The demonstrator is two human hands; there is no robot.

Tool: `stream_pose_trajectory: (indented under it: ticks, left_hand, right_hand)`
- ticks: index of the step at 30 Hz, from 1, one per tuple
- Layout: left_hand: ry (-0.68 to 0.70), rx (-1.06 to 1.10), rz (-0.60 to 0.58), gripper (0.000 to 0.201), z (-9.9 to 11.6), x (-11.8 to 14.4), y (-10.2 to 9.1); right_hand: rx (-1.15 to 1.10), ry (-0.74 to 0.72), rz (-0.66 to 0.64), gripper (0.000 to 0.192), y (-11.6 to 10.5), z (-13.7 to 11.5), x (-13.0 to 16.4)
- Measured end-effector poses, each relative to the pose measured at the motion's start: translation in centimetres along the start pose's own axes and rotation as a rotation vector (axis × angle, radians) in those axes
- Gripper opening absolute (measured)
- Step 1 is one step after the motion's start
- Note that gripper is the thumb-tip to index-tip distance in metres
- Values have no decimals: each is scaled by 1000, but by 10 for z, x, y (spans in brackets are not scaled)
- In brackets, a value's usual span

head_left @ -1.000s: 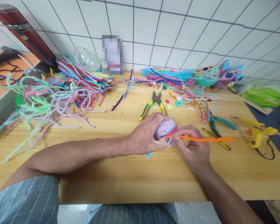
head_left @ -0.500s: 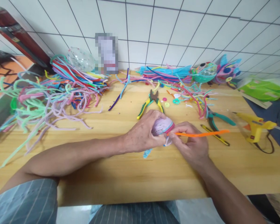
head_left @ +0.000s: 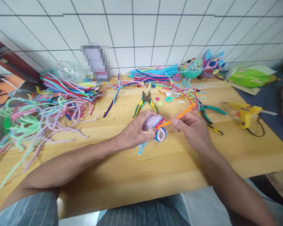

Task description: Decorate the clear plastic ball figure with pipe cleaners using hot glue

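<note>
We see bands (head_left: 160,121) laid on the lilac pipe-cleaner ball (head_left: 150,122) gripped by the left hand (head_left: 135,130); beside it, the right hand (head_left: 192,127) pinches an orange pipe cleaner (head_left: 167,123), apparently mostly not yet wound.

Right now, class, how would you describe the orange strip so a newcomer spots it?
Above the wooden table, the left hand holds a lilac ball. The orange strip slants from it to the right hand, bright beside the ball's lilac.

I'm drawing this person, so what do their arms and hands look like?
The left hand and right hand are bare. A short blue-grey sleeve with thin pale lines shows on the left arm; the right arm is bare as far as it shows.
</note>
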State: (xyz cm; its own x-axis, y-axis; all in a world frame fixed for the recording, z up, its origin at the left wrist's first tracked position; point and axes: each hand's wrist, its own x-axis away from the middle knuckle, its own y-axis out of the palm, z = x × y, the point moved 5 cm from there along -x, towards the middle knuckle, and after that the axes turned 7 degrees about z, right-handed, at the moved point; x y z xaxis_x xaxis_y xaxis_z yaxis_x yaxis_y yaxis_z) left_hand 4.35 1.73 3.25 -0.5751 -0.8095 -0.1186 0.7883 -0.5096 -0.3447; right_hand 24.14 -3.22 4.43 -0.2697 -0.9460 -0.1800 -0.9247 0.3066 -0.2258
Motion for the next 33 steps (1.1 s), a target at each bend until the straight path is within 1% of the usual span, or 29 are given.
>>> stream_pose_trajectory:
  ticks: [1,3,5,7,8,10,11,12,13,14,16,17,18,19,20,22,24,25,26,29,31,33]
  left_hand:
    - [-25,0,7,48,-1,0,0]
    - [-37,-9,14,49,-1,1,0]
    - [-25,-18,12,48,0,1,1]
    - [-17,-27,18,46,-1,1,0]
    - [-14,-32,26,45,-2,1,0]
    - [-3,-33,43,43,-4,0,-1]
    - [5,-30,52,42,-5,-1,-1]
    - [13,-26,58,41,-5,-2,-1]
    - [18,-24,61,40,-6,-2,-1]
    - [20,-25,64,40,-6,-2,-1]
    - [20,-42,66,40,-7,-2,0]
    - [19,-54,68,40,-7,-2,0]
    - [20,-65,72,40,-7,-1,0]
    - [22,-73,76,40,-7,-1,0]
    - [26,-77,76,41,-7,0,0]
    - [38,-76,69,42,-7,1,1]
    - [57,-71,63,42,-8,2,2]
    - [68,-71,63,41,-9,2,2]
    - [78,-71,66,40,-9,3,2]
    - [103,-82,72,39,-10,3,3]
    - [108,-94,79,39,-10,3,3]
    - [108,-95,81,41,-10,3,3]
  right_hand:
    - [-38,14,32,32,-7,-2,-5]
    - [-118,38,100,38,-29,-8,-14]
    - [-142,83,134,42,-60,-16,-20]
    - [-78,143,122,43,-100,-18,-21]
    - [-63,133,147,44,-124,-18,-20]
    - [-68,73,139,45,-167,-13,-17]
    - [-54,43,140,46,-186,-7,-15]
    - [18,38,153,48,-202,2,-12]
    - [141,35,216,49,-217,12,-9]
    - [220,31,275,46,-229,22,-5]
    - [437,-9,468,38,-247,37,4]
    - [516,-25,546,34,-252,43,10]
    - [599,-45,615,31,-256,48,15]
    - [669,-62,645,29,-258,52,19]
    - [718,-74,631,28,-257,57,22]
    - [801,-96,548,27,-247,68,24]
    - [827,-90,432,24,-229,80,24]
    - [835,-84,396,24,-218,86,24]
    - [858,-78,369,27,-206,91,24]
    - [975,-64,295,47,-176,101,21]
    - [1036,-50,286,56,-169,104,21]
    - [1065,-52,316,59,-172,102,19]
